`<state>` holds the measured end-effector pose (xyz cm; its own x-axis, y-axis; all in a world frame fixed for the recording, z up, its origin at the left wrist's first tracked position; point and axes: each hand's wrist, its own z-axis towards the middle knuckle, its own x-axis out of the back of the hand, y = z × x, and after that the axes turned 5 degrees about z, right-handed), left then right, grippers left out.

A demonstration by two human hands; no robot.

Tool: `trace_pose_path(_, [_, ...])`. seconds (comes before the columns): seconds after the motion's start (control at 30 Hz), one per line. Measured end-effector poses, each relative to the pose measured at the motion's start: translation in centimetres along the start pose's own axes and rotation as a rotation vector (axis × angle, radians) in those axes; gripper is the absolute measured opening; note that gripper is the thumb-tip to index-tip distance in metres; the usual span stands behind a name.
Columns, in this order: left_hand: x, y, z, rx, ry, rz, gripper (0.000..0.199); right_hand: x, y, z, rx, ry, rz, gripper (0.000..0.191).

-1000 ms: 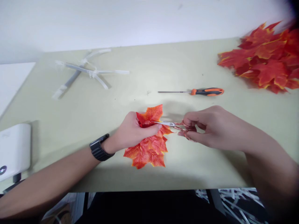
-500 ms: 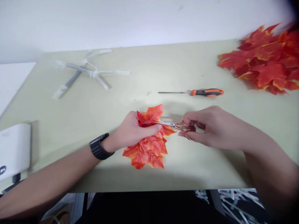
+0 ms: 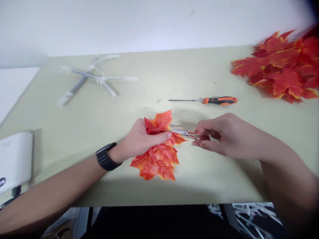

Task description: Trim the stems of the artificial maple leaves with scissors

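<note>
Left hand [image 3: 147, 141] has its grip closed on red-orange, fabric-looking maple leaves [image 3: 159, 159] over the pale green desk [image 3: 204, 182]; right hand [image 3: 226, 134] holds rose-gold-handled silver scissors [image 3: 184, 133] at them. Leaves look light, floppy, easily creased, so I'd pinch mid-bunch.

Most fingers of the left hand [image 3: 141, 139] are hidden behind the red leaves [image 3: 159, 157]. The right edge crops the leaf pile [image 3: 284, 73]; the left edge, a white device [image 3: 16, 159] — its round mark [image 3: 2, 181] too small to read.
</note>
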<state>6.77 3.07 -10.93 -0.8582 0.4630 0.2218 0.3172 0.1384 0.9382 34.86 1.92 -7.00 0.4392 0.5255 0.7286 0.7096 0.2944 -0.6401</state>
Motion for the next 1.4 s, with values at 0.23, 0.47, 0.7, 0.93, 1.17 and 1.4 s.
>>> trace_pose_path(0.23, [0.2,-0.2,0.2,0.004,-0.022,-0.130,0.031,0.2,0.3,0.2,0.009,0.007,0.021,0.018])
trace_pose_path(0.47, [0.6,0.3,0.2,0.035,-0.160,-0.326,0.025,0.1,0.0,0.2,0.047,0.082,0.002,0.012])
trace_pose_path(0.7, [1.4,0.5,0.6,0.030,-0.257,-0.405,0.016,0.1,-0.1,0.1,0.067,0.102,-0.027,0.019])
trace_pose_path(0.93, [1.8,0.7,0.5,0.058,-0.312,-0.404,0.018,0.0,0.6,0.0,0.045,0.108,-0.048,0.015])
trace_pose_path(1.17, [2.1,0.5,0.7,0.040,-0.317,-0.425,0.019,0.3,0.7,0.0,0.057,0.159,-0.068,0.006])
trace_pose_path(1.4, [2.6,0.3,1.0,0.080,-0.422,-0.462,0.024,0.0,1.5,0.4,0.186,0.323,-0.169,0.016])
